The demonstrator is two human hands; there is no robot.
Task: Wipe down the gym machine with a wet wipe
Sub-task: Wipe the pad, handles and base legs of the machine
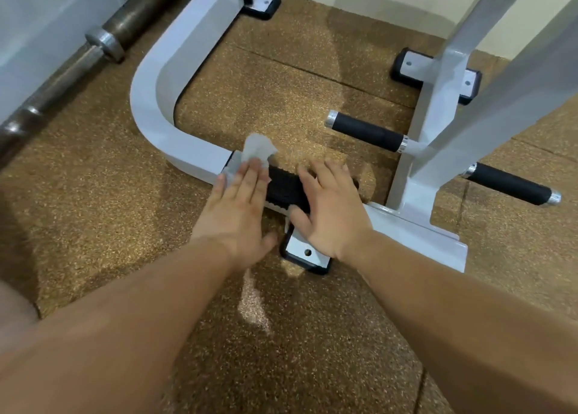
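From the head camera I see my left hand [237,207] lying flat, fingers straight and slightly spread, pressing the thin white wet wipe [258,148] onto the white painted steel base frame of the gym machine [150,101]. The wipe sits under my fingertips and bunches up just beyond them, at the point where the white tube meets the black ribbed rubber tread pad [281,188]. My right hand [328,207] is just beside it on the pad, fingers also straight and apart, holding nothing and seemingly bracing. The bar's long axis runs from upper left to lower right, so I judge the stroke should travel along that line. The left hand is nearer the curved tube on the left, while the right hand blocks the pad side. Two black foam-covered handles [366,132] stand well apart on the right, over the speckled brown rubber floor [281,335].
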